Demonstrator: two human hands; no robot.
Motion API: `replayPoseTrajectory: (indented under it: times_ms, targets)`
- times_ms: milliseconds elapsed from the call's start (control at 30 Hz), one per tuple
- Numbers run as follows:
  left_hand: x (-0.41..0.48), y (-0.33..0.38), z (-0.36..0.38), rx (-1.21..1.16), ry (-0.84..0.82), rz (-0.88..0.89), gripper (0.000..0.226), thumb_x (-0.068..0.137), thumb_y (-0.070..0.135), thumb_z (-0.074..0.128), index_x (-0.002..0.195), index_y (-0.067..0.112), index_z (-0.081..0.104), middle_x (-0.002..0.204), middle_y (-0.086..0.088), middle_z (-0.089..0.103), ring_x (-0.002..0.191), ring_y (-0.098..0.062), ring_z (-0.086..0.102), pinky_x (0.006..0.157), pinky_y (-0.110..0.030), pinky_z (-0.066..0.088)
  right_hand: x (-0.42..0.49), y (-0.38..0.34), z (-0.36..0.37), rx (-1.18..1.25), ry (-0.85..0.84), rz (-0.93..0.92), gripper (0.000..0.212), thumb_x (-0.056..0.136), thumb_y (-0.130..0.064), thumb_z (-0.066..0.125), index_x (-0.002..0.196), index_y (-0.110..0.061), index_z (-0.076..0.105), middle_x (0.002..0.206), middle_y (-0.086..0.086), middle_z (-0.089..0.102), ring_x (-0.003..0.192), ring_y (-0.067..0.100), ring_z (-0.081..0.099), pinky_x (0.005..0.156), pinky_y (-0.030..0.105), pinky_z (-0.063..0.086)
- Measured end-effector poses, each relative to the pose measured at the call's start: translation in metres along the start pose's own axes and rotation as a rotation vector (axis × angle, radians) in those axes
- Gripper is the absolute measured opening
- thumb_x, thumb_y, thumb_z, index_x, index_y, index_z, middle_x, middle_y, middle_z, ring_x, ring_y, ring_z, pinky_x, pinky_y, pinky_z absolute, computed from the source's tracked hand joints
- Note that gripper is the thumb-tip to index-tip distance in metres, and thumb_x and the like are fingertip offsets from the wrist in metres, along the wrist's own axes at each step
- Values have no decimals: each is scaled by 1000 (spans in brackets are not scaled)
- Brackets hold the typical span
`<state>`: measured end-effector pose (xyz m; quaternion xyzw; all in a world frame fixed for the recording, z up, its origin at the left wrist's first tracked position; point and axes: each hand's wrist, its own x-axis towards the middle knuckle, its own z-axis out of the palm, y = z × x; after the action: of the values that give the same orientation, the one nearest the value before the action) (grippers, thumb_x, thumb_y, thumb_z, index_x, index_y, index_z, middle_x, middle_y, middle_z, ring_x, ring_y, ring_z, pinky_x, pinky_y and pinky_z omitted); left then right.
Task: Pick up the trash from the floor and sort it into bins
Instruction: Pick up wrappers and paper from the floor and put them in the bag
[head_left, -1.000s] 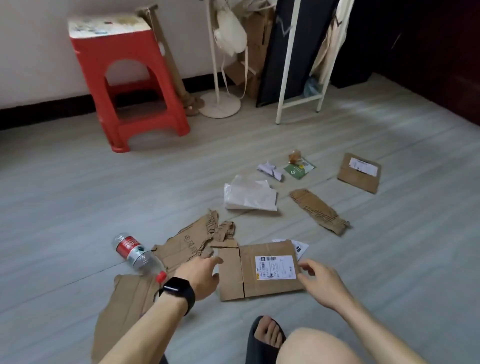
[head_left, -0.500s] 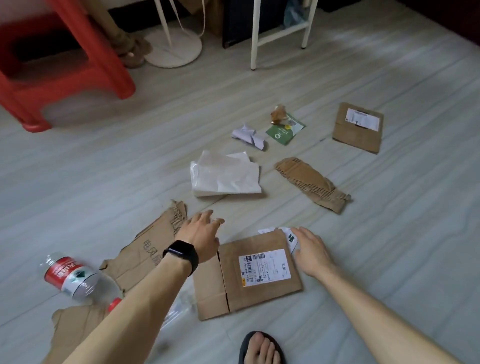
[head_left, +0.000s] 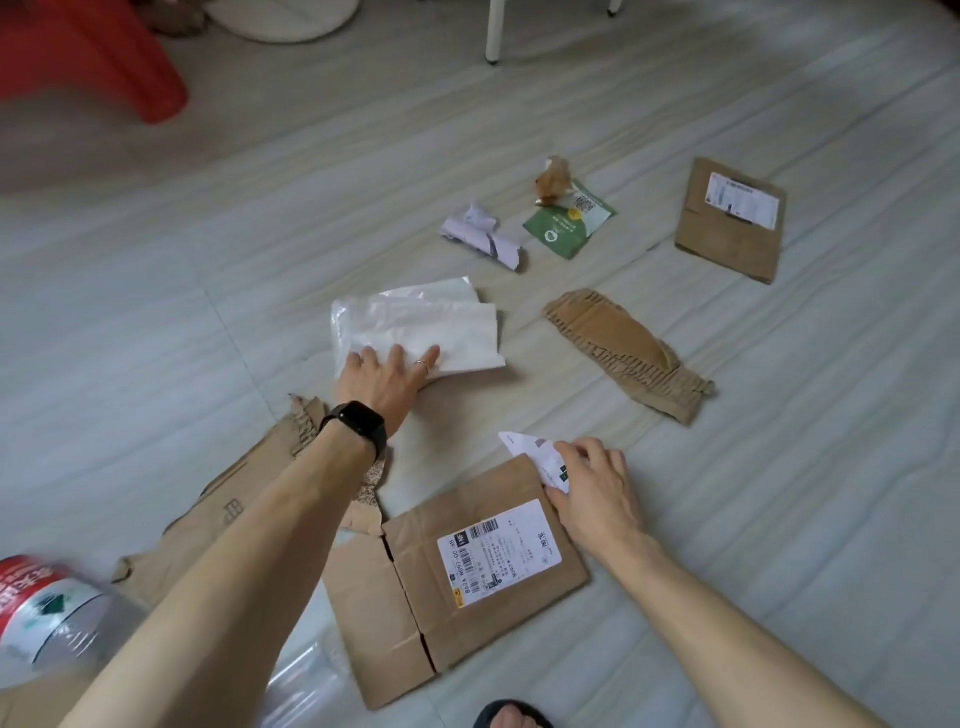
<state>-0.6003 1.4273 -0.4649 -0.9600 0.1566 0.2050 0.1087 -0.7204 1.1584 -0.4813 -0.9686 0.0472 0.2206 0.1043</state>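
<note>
Trash lies scattered on the grey floor. My left hand (head_left: 387, 376), with a black watch on the wrist, rests with straight fingers on a white plastic bag (head_left: 431, 325). My right hand (head_left: 592, 486) pinches a small white paper slip (head_left: 535, 454) at the far corner of a flattened cardboard box with a label (head_left: 457, 577). Beyond lie a torn corrugated strip (head_left: 623, 351), a crumpled white paper (head_left: 480, 236), a green packet (head_left: 566, 223), a brown wrapper (head_left: 553, 179) and a second labelled cardboard piece (head_left: 730, 221).
A plastic bottle with a red label (head_left: 41, 608) lies at the lower left beside torn cardboard (head_left: 234, 509). A red stool (head_left: 88, 57), a round white stand base (head_left: 280, 18) and a white frame leg (head_left: 496, 31) stand at the back. A sandalled foot (head_left: 511, 717) shows at the bottom.
The view dropped and moved closer to the floor. My left hand reached forward from the torn cardboard onto the white bag. My right hand closed on the paper slip and lifted its edge.
</note>
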Motion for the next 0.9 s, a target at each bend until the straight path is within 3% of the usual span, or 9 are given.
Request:
replayPoseTrajectory:
  times_ms: [67,133,233,367,533,733,900]
  targets:
    - [-5,-8,2,-33,-2,24,59,102,8,32,153,34,19,120,-7,57,94,-30,62,70,-36,46,4,-3,-1,1,-12,16,45,93,-33,63,135,-23,49,134,0,43,117,29,39,98,39,43]
    - [-15,-15,5,-23,15,45,58,103,7,31,153,36,22,111,-4,61,84,-27,63,59,-33,41,8,-5,-2,28,8,10,37,93,-29,63,127,-19,54,128,5,48,110,34,46,92,42,44]
    - [-39,-29,4,-1,5,49,61,103,11,34,155,38,16,105,0,63,83,-25,63,56,-32,38,11,-10,-3,29,29,-12,21,95,-23,60,113,-14,58,117,10,53,100,38,55,83,41,44]
    - [-91,-60,-16,15,49,9,64,100,9,37,154,39,18,104,1,62,70,-22,55,48,-29,32,13,-21,-19,-6,10,5,15,95,-27,59,104,-15,57,109,11,59,99,38,60,77,41,47]
    - [-187,-123,-42,-31,106,-153,64,100,11,36,151,46,22,119,4,61,89,-28,66,52,-30,30,7,-50,-63,2,159,121,27,100,-41,52,98,-17,66,100,16,70,93,38,66,72,37,50]
    - [-355,-200,-67,4,142,-460,63,100,8,35,151,44,27,115,3,64,89,-29,66,54,-31,31,-49,-198,-122,57,147,-323,29,97,-45,54,87,-23,69,86,13,72,82,36,66,64,38,51]
    - [-552,-241,-56,39,147,-755,60,99,11,35,149,45,29,114,5,64,94,-27,67,54,-31,31,-164,-373,-154,-10,132,-880,27,95,-41,52,91,-25,73,84,7,73,82,34,68,63,36,48]
